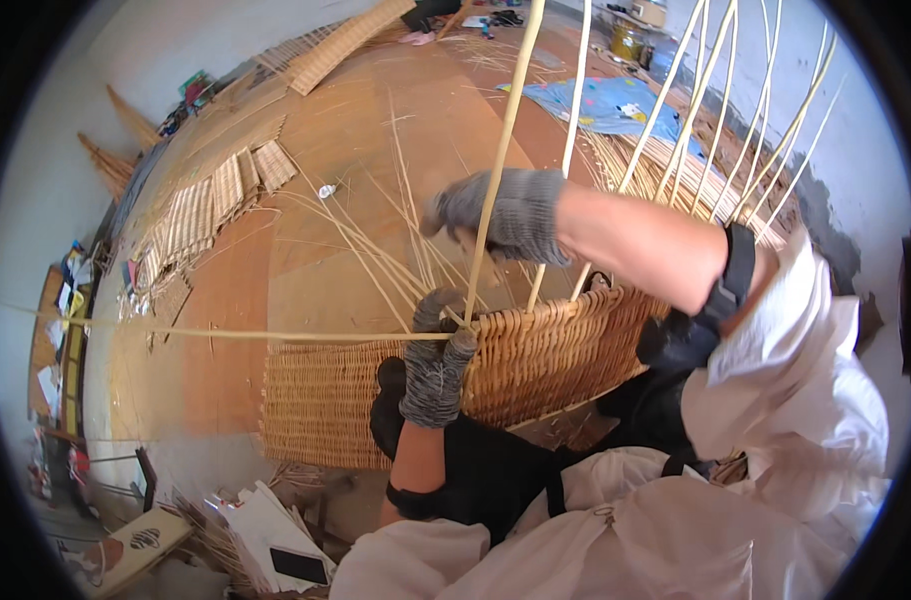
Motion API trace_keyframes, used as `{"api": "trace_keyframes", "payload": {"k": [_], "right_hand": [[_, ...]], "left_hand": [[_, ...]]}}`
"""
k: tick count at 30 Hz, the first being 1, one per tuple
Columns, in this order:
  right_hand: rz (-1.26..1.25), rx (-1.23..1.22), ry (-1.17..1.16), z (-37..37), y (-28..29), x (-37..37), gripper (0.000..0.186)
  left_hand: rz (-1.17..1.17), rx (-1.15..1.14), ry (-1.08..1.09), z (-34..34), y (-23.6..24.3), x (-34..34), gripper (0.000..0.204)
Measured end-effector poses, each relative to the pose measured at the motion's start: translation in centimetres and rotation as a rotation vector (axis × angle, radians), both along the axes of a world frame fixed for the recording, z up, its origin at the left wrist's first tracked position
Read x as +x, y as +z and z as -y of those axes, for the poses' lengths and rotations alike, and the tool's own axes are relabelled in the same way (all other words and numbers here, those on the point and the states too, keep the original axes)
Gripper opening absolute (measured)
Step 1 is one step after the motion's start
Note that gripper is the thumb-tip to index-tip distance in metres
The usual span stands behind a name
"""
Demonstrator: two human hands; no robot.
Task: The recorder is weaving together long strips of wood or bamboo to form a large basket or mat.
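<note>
Two gloved hands, left hand (pixel 437 365) and right hand (pixel 500 213), apparently gripping one wicker basket (pixel 535 355).

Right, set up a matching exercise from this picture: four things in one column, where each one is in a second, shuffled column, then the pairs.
1. grey-gloved left hand
2. grey-gloved right hand
3. blue patterned cloth
4. dark flat phone

A. lying on the floor far off, near the wall
B. at the rim of the woven wicker basket
C. gripping an upright pale cane
D. on white sheets at the lower edge

Pairs: 1-B, 2-C, 3-A, 4-D
</note>
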State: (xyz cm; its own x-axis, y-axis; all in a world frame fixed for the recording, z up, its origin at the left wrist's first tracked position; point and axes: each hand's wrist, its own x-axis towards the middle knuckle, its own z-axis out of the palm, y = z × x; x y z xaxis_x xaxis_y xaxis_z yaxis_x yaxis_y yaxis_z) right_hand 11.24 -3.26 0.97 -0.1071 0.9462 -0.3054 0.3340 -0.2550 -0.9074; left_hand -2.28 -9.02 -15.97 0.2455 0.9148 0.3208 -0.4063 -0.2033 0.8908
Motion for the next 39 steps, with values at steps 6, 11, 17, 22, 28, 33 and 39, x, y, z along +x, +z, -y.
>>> {"api": "trace_keyframes", "payload": {"k": [6,11,17,22,28,33,39], "right_hand": [[0.651,-0.036,0.441,-0.6,-1.5,-2.2,0.029],[0.838,0.08,0.518,-1.1,-3.2,-3.2,0.023],[0.468,-0.267,0.436,-0.5,-5.2,-4.3,0.02],[0.159,-0.373,0.248,-1.5,-7.8,-2.8,0.023],[0.867,0.019,0.75,-3.0,-10.0,-2.2,0.022],[1.189,0.27,1.019,-2.5,-8.8,-2.7,0.023],[0.647,0.237,0.874,1.7,2.3,-0.2,0.025]], "left_hand": [[0.014,0.014,0.058,0.2,-1.2,-0.5,0.05],[0.0,0.098,0.133,0.9,-0.7,-0.5,0.047],[0.022,0.069,0.016,1.1,-1.8,-2.0,0.041],[-0.046,-0.082,-0.005,1.0,-1.2,-1.9,0.041],[-0.135,0.085,0.026,1.5,-0.3,-1.7,0.034],[-0.26,0.129,0.05,1.0,0.5,-1.3,0.03],[-0.177,-0.043,-0.111,-0.3,0.2,-2.6,0.03]]}}
